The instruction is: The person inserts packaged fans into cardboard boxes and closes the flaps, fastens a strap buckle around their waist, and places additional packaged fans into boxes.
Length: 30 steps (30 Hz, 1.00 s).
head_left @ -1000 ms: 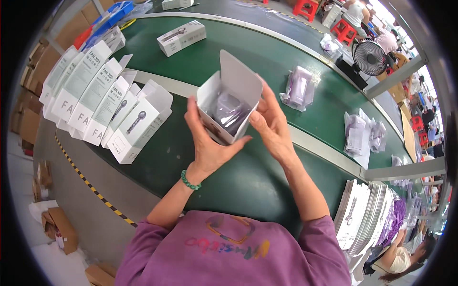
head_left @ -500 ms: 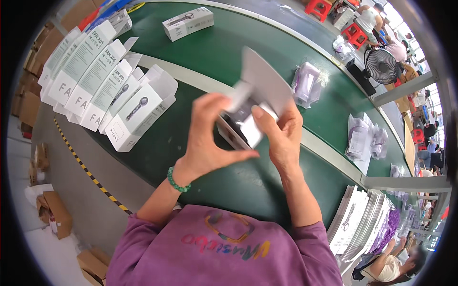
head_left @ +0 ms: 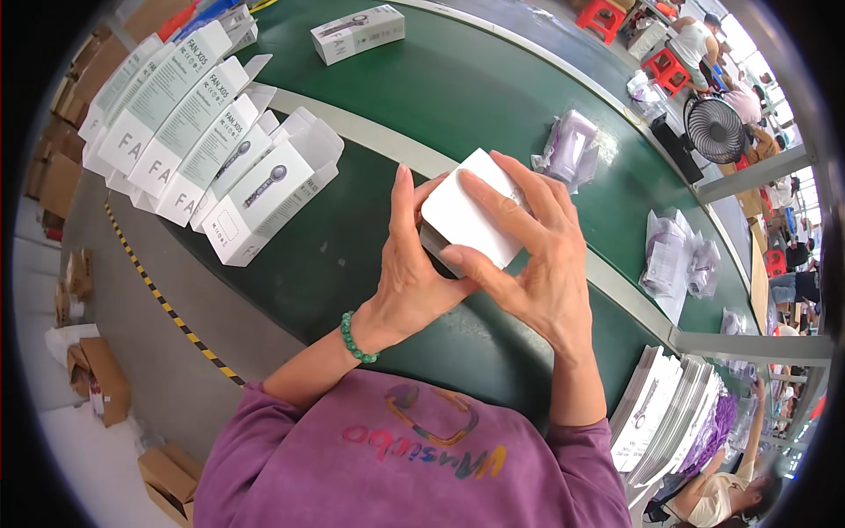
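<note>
Carton (head_left: 458, 217): folded closed now vs. gaping earlier, so prob. near end of closing; gripped w/ L fingers (head_left: 402, 204) half-curled round sides, R fingers (head_left: 510, 216) spread across top.

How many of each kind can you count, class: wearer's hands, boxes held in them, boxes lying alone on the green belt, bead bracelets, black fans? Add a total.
Wearer's hands: 2 (left hand, right hand)
Held box: 1
Lone box: 1
Green bead bracelet: 1
Black fan: 1
Total: 6
</note>
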Each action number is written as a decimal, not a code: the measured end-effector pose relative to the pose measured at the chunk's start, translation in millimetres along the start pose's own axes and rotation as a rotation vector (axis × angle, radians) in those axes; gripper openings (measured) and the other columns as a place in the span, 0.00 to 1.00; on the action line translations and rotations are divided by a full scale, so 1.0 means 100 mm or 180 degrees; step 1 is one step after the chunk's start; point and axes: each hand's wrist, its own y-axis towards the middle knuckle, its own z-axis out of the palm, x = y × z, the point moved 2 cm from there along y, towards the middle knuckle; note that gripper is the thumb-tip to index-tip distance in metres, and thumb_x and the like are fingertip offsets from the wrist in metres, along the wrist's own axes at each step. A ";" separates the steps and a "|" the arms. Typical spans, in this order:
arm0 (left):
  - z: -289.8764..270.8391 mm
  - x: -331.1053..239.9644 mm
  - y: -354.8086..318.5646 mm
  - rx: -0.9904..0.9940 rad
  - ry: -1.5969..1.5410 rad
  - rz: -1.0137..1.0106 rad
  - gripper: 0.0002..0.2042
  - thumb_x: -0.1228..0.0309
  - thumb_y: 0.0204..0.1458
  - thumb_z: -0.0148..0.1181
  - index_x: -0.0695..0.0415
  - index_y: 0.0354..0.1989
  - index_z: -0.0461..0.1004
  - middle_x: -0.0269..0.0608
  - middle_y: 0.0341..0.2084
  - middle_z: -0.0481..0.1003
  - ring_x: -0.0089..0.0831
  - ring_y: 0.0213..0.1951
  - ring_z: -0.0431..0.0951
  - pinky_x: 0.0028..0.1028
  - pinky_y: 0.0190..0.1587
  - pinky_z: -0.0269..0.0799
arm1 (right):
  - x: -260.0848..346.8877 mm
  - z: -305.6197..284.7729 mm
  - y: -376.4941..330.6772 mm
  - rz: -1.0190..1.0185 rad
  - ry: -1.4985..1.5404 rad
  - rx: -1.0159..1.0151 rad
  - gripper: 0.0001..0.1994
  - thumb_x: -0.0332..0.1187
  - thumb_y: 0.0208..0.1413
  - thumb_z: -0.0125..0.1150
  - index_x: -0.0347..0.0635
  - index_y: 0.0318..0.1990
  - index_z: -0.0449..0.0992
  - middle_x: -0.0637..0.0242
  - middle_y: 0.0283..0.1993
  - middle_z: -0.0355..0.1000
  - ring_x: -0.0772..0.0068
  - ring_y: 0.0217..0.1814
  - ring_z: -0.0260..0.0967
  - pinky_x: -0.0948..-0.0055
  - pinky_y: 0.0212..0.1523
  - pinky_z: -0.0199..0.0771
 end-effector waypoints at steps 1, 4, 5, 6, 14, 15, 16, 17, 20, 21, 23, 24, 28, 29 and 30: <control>0.01 0.00 0.00 -0.0076 -0.0053 0.0021 0.67 0.73 0.36 0.83 0.64 0.76 0.29 0.63 0.64 0.63 0.54 0.60 0.73 0.45 0.60 0.72 | 0.05 0.00 0.01 -0.0033 -0.0235 0.0038 0.31 0.45 0.46 0.77 0.50 0.60 0.80 0.50 0.64 0.71 0.45 0.61 0.70 0.53 0.60 0.73; 0.02 -0.04 0.01 -0.0097 0.0063 0.0004 0.67 0.74 0.36 0.83 0.64 0.76 0.29 0.64 0.64 0.63 0.56 0.60 0.72 0.46 0.59 0.72 | 0.16 0.05 -0.02 -0.0004 -0.0636 -0.0015 0.27 0.36 0.50 0.74 0.50 0.61 0.79 0.51 0.64 0.71 0.45 0.60 0.71 0.53 0.57 0.75; 0.02 -0.04 0.01 -0.0099 0.0059 -0.0008 0.67 0.74 0.36 0.83 0.64 0.76 0.29 0.64 0.64 0.63 0.56 0.60 0.72 0.46 0.59 0.72 | 0.17 0.05 -0.02 0.0000 -0.0637 -0.0002 0.27 0.36 0.50 0.74 0.50 0.61 0.79 0.51 0.64 0.71 0.45 0.60 0.71 0.53 0.57 0.75; 0.02 -0.03 0.02 -0.0032 0.0086 -0.0028 0.68 0.73 0.38 0.83 0.62 0.76 0.26 0.62 0.64 0.61 0.53 0.61 0.71 0.46 0.61 0.70 | 0.17 0.05 -0.02 -0.0045 -0.0656 -0.0048 0.26 0.34 0.52 0.72 0.51 0.62 0.78 0.50 0.63 0.72 0.45 0.59 0.72 0.54 0.56 0.76; 0.04 0.00 -0.07 -0.0169 0.0070 -0.0058 0.67 0.74 0.35 0.83 0.59 0.77 0.32 0.63 0.66 0.61 0.58 0.62 0.69 0.48 0.59 0.71 | 0.11 -0.06 0.02 -0.0002 -0.0216 -0.0079 0.23 0.27 0.54 0.69 0.50 0.59 0.81 0.47 0.61 0.74 0.44 0.59 0.76 0.59 0.56 0.78; 0.04 0.00 -0.08 -0.0172 0.0017 -0.0042 0.66 0.74 0.35 0.83 0.58 0.77 0.34 0.62 0.66 0.61 0.59 0.62 0.68 0.48 0.59 0.72 | 0.08 -0.05 0.01 -0.0006 -0.0211 -0.0061 0.23 0.27 0.54 0.69 0.50 0.59 0.81 0.47 0.61 0.74 0.44 0.59 0.76 0.59 0.56 0.78; 0.04 0.00 -0.08 -0.0168 -0.0047 -0.0018 0.65 0.74 0.34 0.83 0.56 0.78 0.37 0.61 0.66 0.61 0.59 0.63 0.68 0.47 0.58 0.73 | 0.04 -0.05 -0.01 -0.0148 -0.0199 -0.0051 0.23 0.30 0.53 0.70 0.51 0.59 0.81 0.45 0.61 0.74 0.45 0.57 0.76 0.57 0.54 0.79; 0.03 -0.02 -0.07 -0.0173 -0.0052 -0.0026 0.65 0.74 0.34 0.83 0.56 0.78 0.37 0.61 0.66 0.61 0.59 0.63 0.68 0.47 0.58 0.73 | 0.01 -0.05 -0.03 -0.0290 -0.0186 -0.0041 0.23 0.33 0.53 0.72 0.52 0.59 0.81 0.44 0.60 0.73 0.45 0.56 0.76 0.55 0.51 0.80; -0.02 -0.08 -0.02 -0.0036 0.0246 0.0053 0.60 0.75 0.34 0.83 0.52 0.77 0.46 0.58 0.66 0.61 0.58 0.62 0.68 0.46 0.57 0.75 | -0.10 -0.07 -0.05 -0.0436 0.0052 0.0022 0.25 0.36 0.49 0.75 0.54 0.58 0.81 0.47 0.63 0.72 0.45 0.56 0.75 0.55 0.52 0.79; -0.03 -0.08 -0.02 -0.0019 0.0261 0.0081 0.58 0.75 0.34 0.83 0.51 0.76 0.50 0.58 0.66 0.61 0.57 0.62 0.68 0.45 0.57 0.76 | -0.10 -0.04 -0.07 -0.0440 0.0053 0.0030 0.25 0.36 0.49 0.75 0.54 0.58 0.81 0.47 0.63 0.72 0.45 0.56 0.75 0.55 0.52 0.79; -0.03 -0.05 -0.02 0.0000 0.0277 0.0099 0.55 0.75 0.34 0.82 0.50 0.74 0.54 0.58 0.66 0.62 0.56 0.62 0.68 0.44 0.57 0.77 | -0.08 0.05 -0.11 -0.0417 0.0046 -0.0158 0.28 0.39 0.46 0.77 0.54 0.58 0.81 0.51 0.67 0.70 0.45 0.60 0.71 0.54 0.53 0.78; -0.02 -0.04 -0.02 -0.0112 0.0233 0.0166 0.53 0.76 0.34 0.82 0.50 0.73 0.56 0.58 0.66 0.62 0.55 0.62 0.68 0.44 0.57 0.77 | -0.06 0.09 -0.11 -0.0415 0.0050 -0.0151 0.28 0.39 0.46 0.77 0.54 0.58 0.81 0.51 0.67 0.70 0.45 0.60 0.71 0.54 0.53 0.78; -0.03 -0.02 -0.02 -0.0213 0.0087 0.0265 0.49 0.77 0.35 0.81 0.51 0.70 0.59 0.58 0.66 0.62 0.56 0.62 0.69 0.44 0.58 0.78 | -0.03 0.21 -0.14 -0.0425 -0.0161 -0.0341 0.29 0.38 0.45 0.77 0.50 0.59 0.80 0.54 0.70 0.67 0.45 0.64 0.67 0.53 0.62 0.72; -0.02 0.00 -0.02 -0.0205 0.0089 0.0262 0.49 0.77 0.35 0.81 0.51 0.70 0.59 0.58 0.66 0.62 0.56 0.62 0.69 0.44 0.58 0.78 | -0.02 0.22 -0.14 -0.0485 -0.0276 -0.0416 0.30 0.38 0.45 0.77 0.50 0.60 0.80 0.55 0.70 0.66 0.45 0.65 0.66 0.53 0.62 0.72; -0.02 0.03 -0.03 -0.0254 0.0031 0.0348 0.49 0.78 0.35 0.80 0.51 0.70 0.60 0.59 0.66 0.62 0.56 0.62 0.69 0.44 0.58 0.78 | -0.01 0.23 -0.16 -0.0479 -0.0270 -0.0419 0.30 0.38 0.45 0.77 0.50 0.60 0.80 0.55 0.70 0.66 0.45 0.65 0.66 0.53 0.62 0.72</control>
